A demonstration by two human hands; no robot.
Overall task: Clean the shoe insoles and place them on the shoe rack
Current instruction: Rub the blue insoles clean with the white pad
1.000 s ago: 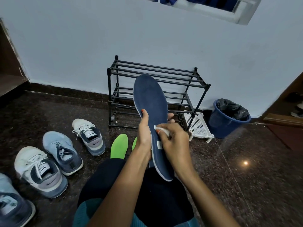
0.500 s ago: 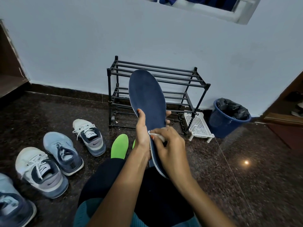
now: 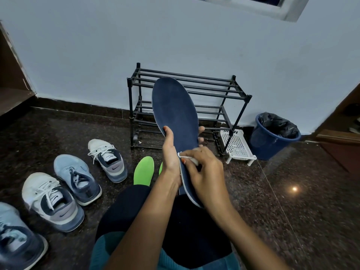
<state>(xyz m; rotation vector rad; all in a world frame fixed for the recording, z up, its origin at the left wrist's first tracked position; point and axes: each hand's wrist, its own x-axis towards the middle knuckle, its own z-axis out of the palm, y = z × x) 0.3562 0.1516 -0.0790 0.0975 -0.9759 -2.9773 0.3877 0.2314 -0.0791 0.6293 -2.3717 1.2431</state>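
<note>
left hand (image 3: 171, 152) fingers clamped on navy insole (image 3: 175, 112); right hand (image 3: 204, 172) fingers pinch white wipe (image 3: 191, 159) against it.

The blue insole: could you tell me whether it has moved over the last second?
Yes. The blue insole has moved up and left: its tip now sits higher across the top bars of the shoe rack.

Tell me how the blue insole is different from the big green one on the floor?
The blue insole is dark navy; the green insole is bright lime. The left hand holds the blue insole up in the air; the green insole lies on the floor. The right hand holds a white wipe against the blue insole; no hand touches the green insole. Both are off the shoe rack.
</note>
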